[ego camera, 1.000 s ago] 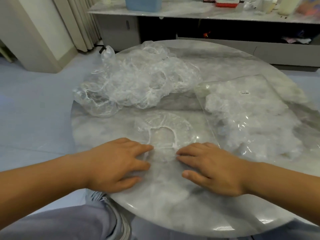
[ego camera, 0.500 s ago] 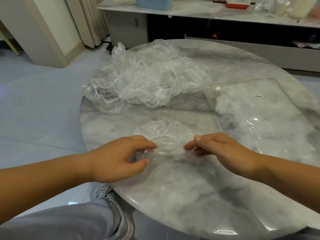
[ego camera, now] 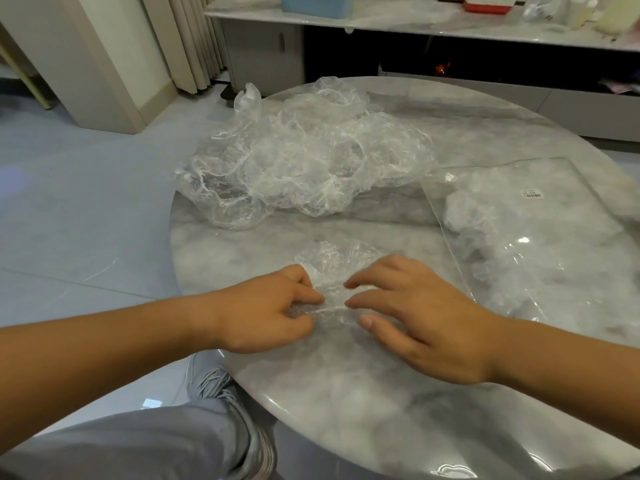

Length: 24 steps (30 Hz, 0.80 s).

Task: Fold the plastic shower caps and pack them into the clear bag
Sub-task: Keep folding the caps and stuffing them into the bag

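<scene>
Your left hand [ego camera: 273,306] pinches the near edge of the shower cap [ego camera: 341,259], fingers curled on it. The cap lies on the table [ego camera: 346,393] between your hands. Your right hand [ego camera: 419,313] rests spread fingertips on it. It is probably feather-light, limp and slippery, so take the gathered rim. The clear bag [ego camera: 554,209] lies to the right.

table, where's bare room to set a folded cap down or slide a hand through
The table is bare along its near edge, this side of the left hand and right hand. A bare strip runs between the cap pile and the cap being folded. Far right, beyond the clear bag, is bare too. Crowded: pile far left, bag on the right.
</scene>
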Each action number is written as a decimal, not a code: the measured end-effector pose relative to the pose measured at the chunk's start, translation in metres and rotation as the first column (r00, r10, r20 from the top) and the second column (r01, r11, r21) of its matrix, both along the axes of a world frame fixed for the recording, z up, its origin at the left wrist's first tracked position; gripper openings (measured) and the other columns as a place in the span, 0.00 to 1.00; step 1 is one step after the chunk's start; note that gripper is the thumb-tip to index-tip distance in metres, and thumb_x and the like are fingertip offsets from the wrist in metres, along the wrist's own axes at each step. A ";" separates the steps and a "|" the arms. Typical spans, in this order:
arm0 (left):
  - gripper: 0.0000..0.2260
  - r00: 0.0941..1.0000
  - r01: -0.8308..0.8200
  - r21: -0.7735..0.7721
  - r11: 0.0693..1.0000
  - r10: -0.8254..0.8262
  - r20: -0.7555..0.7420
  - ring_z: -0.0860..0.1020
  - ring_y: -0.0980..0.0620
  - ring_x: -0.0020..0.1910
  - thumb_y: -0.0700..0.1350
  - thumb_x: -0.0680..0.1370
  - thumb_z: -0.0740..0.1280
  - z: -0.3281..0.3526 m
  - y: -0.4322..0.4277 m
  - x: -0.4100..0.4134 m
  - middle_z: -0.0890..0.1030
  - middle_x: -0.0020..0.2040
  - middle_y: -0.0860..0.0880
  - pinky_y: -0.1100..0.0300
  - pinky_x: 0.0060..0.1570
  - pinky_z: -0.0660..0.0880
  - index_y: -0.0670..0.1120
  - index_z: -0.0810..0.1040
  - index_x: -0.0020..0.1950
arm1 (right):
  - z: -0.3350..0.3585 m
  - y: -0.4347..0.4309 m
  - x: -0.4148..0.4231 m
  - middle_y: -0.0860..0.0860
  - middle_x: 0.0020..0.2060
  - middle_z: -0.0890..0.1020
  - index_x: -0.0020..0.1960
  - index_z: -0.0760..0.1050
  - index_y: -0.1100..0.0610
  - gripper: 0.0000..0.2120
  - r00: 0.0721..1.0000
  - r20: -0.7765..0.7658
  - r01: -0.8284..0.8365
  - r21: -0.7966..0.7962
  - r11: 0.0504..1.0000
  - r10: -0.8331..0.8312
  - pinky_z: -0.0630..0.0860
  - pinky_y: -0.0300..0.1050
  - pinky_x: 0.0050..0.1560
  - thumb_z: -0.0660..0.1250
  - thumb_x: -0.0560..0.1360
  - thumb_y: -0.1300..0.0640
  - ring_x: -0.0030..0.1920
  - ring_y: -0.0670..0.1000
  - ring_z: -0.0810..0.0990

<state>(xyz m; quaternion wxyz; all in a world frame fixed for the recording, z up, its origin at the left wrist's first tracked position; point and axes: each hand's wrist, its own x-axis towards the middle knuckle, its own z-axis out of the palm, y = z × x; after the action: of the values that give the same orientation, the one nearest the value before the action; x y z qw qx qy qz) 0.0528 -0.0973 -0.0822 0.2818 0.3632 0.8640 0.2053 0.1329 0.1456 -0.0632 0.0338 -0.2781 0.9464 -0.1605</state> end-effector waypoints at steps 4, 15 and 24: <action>0.18 0.999 0.025 -0.073 0.997 -0.028 -0.043 0.74 0.61 0.48 0.53 0.78 0.60 0.002 -0.002 -0.003 0.69 0.50 0.59 0.68 0.53 0.69 0.53 0.79 0.66 | -0.011 -0.001 -0.003 0.39 0.61 0.77 0.58 0.77 0.48 0.29 0.978 0.206 -0.074 0.164 0.984 0.039 0.65 0.48 0.65 0.41 0.81 0.37 0.60 0.44 0.71; 0.21 0.991 0.133 -0.095 0.987 -0.133 0.005 0.73 0.61 0.51 0.52 0.81 0.60 0.009 0.006 -0.007 0.69 0.53 0.57 0.68 0.59 0.67 0.52 0.74 0.73 | 0.007 -0.010 -0.061 0.45 0.60 0.81 0.52 0.84 0.47 0.22 0.687 0.627 0.671 -0.352 0.653 -0.367 0.71 0.45 0.56 0.55 0.83 0.37 0.56 0.49 0.79; 0.27 0.961 -0.083 0.036 0.996 0.070 0.268 0.75 0.64 0.47 0.55 0.72 0.56 0.009 0.002 -0.020 0.74 0.55 0.55 0.63 0.58 0.72 0.50 0.78 0.68 | 0.003 0.005 -0.028 0.46 0.66 0.79 0.66 0.79 0.54 0.26 0.995 0.079 0.069 -0.204 0.977 -0.054 0.65 0.42 0.71 0.51 0.84 0.41 0.68 0.42 0.73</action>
<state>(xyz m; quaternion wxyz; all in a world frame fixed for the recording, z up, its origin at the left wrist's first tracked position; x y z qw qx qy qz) 0.0332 -0.0953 -0.0731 0.3787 0.3050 0.8266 0.2834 0.1047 0.1509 -0.0603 0.0346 -0.2446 0.9310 -0.2688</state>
